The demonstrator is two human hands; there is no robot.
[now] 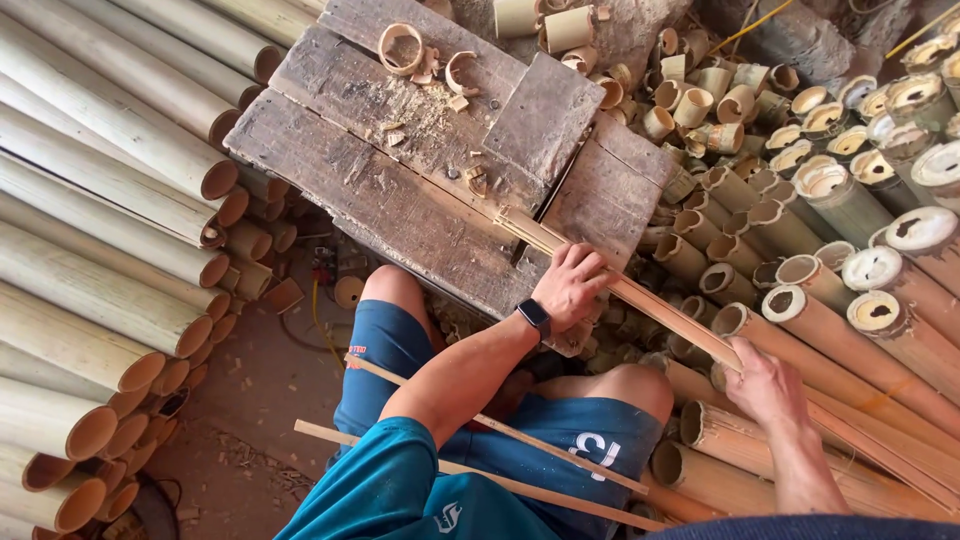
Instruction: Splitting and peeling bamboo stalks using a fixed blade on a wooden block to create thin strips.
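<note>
The bamboo strips run out of the picture at the near right; the left hand hides part of them.

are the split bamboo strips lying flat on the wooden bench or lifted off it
Partly resting: the front end of the bamboo strips lies on the wooden bench; left hand presses them down, right hand grips them beyond it.

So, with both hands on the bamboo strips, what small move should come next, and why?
Probably slide the bundle of bamboo strips further onto the wooden bench. Only its tip rests there; the left hand presses near that end and the right hand grips further back, over the cut poles.
</note>
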